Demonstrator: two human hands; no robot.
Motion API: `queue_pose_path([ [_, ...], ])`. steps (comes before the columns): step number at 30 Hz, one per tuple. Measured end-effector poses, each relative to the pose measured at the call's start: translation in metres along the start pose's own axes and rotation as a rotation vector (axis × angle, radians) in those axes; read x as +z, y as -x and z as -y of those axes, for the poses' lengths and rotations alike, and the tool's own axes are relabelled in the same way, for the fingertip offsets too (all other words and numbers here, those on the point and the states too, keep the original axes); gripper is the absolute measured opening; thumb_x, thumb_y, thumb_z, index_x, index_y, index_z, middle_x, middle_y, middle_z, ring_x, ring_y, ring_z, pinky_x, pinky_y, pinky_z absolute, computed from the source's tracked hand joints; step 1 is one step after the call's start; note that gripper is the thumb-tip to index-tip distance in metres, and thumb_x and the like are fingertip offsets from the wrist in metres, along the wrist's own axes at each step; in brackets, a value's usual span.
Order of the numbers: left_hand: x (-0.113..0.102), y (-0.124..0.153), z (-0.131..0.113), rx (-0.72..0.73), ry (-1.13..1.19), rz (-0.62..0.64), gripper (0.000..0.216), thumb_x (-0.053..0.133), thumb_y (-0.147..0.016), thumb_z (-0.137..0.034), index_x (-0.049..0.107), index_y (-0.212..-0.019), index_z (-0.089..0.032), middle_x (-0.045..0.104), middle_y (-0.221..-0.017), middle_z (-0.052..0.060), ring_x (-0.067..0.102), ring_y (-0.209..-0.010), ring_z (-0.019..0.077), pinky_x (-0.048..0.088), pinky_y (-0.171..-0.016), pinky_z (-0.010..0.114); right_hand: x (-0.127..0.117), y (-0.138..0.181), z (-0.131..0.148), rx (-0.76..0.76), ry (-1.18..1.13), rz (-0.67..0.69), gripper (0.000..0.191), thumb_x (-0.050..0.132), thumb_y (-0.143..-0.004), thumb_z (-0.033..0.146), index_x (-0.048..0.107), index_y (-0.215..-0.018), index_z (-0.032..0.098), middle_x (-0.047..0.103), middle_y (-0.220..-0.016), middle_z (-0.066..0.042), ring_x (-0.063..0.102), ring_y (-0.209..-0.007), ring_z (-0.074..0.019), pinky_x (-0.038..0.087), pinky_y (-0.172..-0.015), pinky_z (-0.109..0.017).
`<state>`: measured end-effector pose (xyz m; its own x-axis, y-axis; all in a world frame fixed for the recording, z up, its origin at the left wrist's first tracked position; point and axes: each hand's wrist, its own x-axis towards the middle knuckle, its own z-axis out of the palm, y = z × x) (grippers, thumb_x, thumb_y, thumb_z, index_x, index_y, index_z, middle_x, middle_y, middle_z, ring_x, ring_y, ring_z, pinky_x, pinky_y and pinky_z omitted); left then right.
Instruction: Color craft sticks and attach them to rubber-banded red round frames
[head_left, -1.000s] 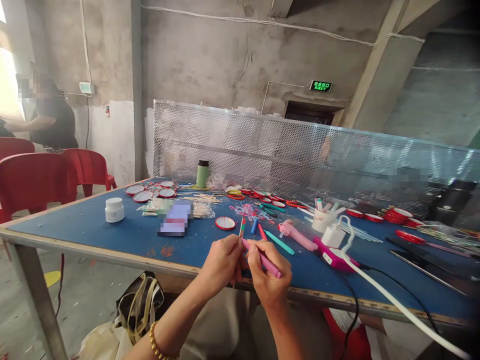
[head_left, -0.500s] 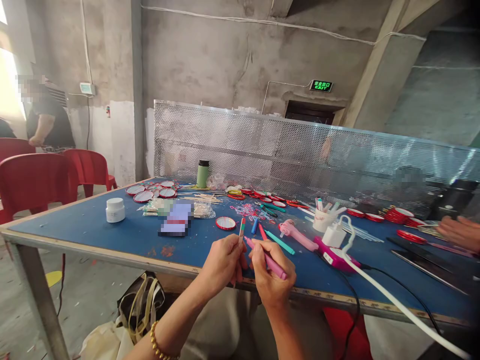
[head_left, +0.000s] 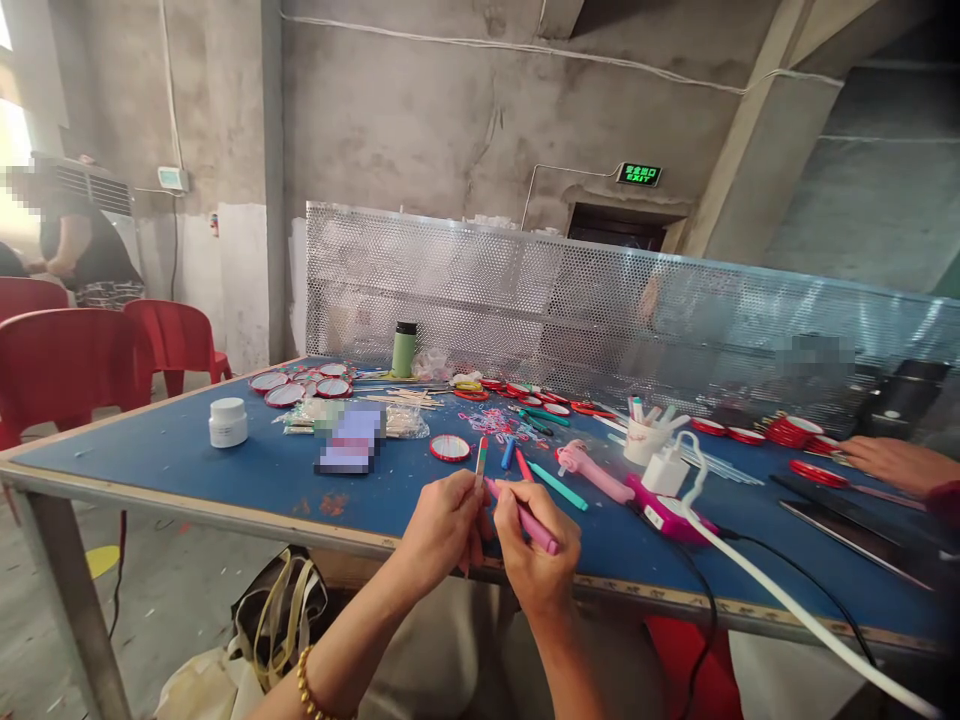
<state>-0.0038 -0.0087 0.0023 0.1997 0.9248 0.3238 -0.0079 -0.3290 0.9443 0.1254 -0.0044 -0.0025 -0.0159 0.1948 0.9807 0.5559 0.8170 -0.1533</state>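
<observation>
My left hand (head_left: 444, 525) pinches a flat wooden stick (head_left: 481, 460) upright; its top end carries red and green bands. In my right hand (head_left: 541, 540) is a pink-purple marker (head_left: 536, 525), its tip end turned toward the stick. Whether the tip touches the stick I cannot tell. Both hands are over the table's front edge. Just beyond them lie a blue marker (head_left: 508, 453), a red marker (head_left: 524, 463) and a teal marker (head_left: 559, 487). A round red-rimmed piece with a pale face (head_left: 450, 448) lies beyond my left hand.
The blue table (head_left: 262, 500) carries a phone (head_left: 351, 438), a white jar (head_left: 228, 423), a green bottle (head_left: 404, 350), a pink handheld device (head_left: 596, 470), a cup of markers (head_left: 646, 435) and a magenta power strip (head_left: 671, 512) with cables. A co-worker's hand (head_left: 896, 463) is at right.
My right hand and the marker have shifted slightly left. The co-worker's hand at right has moved left to the red-rimmed pieces. The person at far left leans further over.
</observation>
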Motion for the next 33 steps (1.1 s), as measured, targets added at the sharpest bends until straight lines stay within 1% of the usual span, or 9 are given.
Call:
queue_pose_path([
  [3, -0.0002, -0.0004, 0.0015, -0.014, 0.018, -0.002, 0.036, 0.046, -0.092, -0.054, 0.05, -0.079, -0.021, 0.059, -0.057, -0.003, 0.053, -0.034, 0.0109, 0.036, -0.032, 0.018, -0.0007, 0.0015, -0.0002, 0.05, -0.006, -0.023, 0.014, 0.055, -0.093, 0.014, 0.065, -0.086, 0.018, 0.071, -0.069, -0.001, 0.067, -0.057, -0.0132, 0.052, -0.056, -0.022],
  [6, -0.0001, 0.0, 0.0028, -0.018, 0.025, -0.002, 0.035, 0.047, -0.092, -0.053, 0.051, -0.081, -0.02, 0.059, -0.059, -0.003, 0.055, -0.036, 0.0113, 0.036, -0.032, 0.018, -0.0008, 0.0014, 0.0004, 0.078, -0.014, -0.035, 0.013, 0.055, -0.094, 0.014, 0.066, -0.088, 0.018, 0.071, -0.069, -0.001, 0.067, -0.055, -0.0129, 0.051, -0.053, -0.022],
  [9, 0.0002, 0.0006, 0.0034, -0.002, 0.007, -0.003, 0.035, 0.046, -0.093, -0.052, 0.05, -0.079, -0.02, 0.057, -0.058, -0.004, 0.055, -0.036, 0.0107, 0.035, -0.032, 0.017, -0.0005, -0.0001, 0.0009, 0.069, -0.04, -0.017, 0.013, 0.056, -0.093, 0.014, 0.066, -0.088, 0.018, 0.072, -0.069, -0.001, 0.067, -0.055, -0.0134, 0.052, -0.053, -0.023],
  [15, 0.001, 0.0011, 0.0045, 0.021, 0.0, -0.006, 0.038, 0.045, -0.094, -0.054, 0.048, -0.076, -0.021, 0.057, -0.057, -0.004, 0.054, -0.035, 0.0101, 0.034, -0.031, 0.017, 0.0002, -0.0026, 0.0009, 0.029, -0.066, 0.001, 0.013, 0.056, -0.092, 0.011, 0.067, -0.09, 0.019, 0.072, -0.073, -0.002, 0.069, -0.061, -0.0142, 0.055, -0.06, -0.024],
  [19, 0.001, 0.0009, 0.0032, 0.014, 0.011, -0.008, 0.039, 0.046, -0.094, -0.055, 0.047, -0.075, -0.021, 0.057, -0.058, -0.004, 0.053, -0.035, 0.01, 0.035, -0.031, 0.017, 0.0001, -0.0027, 0.0, 0.014, -0.038, 0.009, 0.013, 0.056, -0.092, 0.011, 0.067, -0.088, 0.018, 0.071, -0.071, -0.002, 0.069, -0.06, -0.0139, 0.054, -0.06, -0.023],
  [25, 0.0, 0.001, 0.0005, 0.007, -0.01, -0.005, 0.036, 0.045, -0.094, -0.051, 0.049, -0.077, -0.02, 0.056, -0.057, -0.004, 0.054, -0.036, 0.0101, 0.036, -0.032, 0.017, -0.0013, -0.0018, -0.0003, 0.015, 0.002, 0.023, 0.014, 0.055, -0.094, 0.013, 0.066, -0.085, 0.018, 0.07, -0.068, -0.001, 0.067, -0.058, -0.0135, 0.052, -0.058, -0.023],
  [29, 0.0, 0.0002, 0.0012, 0.006, -0.002, -0.003, 0.035, 0.044, -0.094, -0.051, 0.05, -0.077, -0.02, 0.056, -0.058, -0.004, 0.053, -0.036, 0.0095, 0.035, -0.031, 0.017, -0.0009, -0.0016, 0.0002, 0.037, -0.012, 0.012, 0.014, 0.055, -0.094, 0.014, 0.066, -0.088, 0.019, 0.072, -0.07, -0.001, 0.068, -0.058, -0.0141, 0.053, -0.057, -0.023],
  [33, 0.0002, 0.0006, 0.0013, 0.006, 0.001, -0.003, 0.038, 0.046, -0.093, -0.053, 0.046, -0.073, -0.021, 0.055, -0.056, -0.004, 0.053, -0.035, 0.0098, 0.034, -0.03, 0.017, 0.0, -0.0026, 0.0005, 0.053, -0.047, 0.017, 0.013, 0.055, -0.094, 0.014, 0.066, -0.088, 0.019, 0.071, -0.071, -0.002, 0.068, -0.059, -0.0141, 0.054, -0.058, -0.024],
])
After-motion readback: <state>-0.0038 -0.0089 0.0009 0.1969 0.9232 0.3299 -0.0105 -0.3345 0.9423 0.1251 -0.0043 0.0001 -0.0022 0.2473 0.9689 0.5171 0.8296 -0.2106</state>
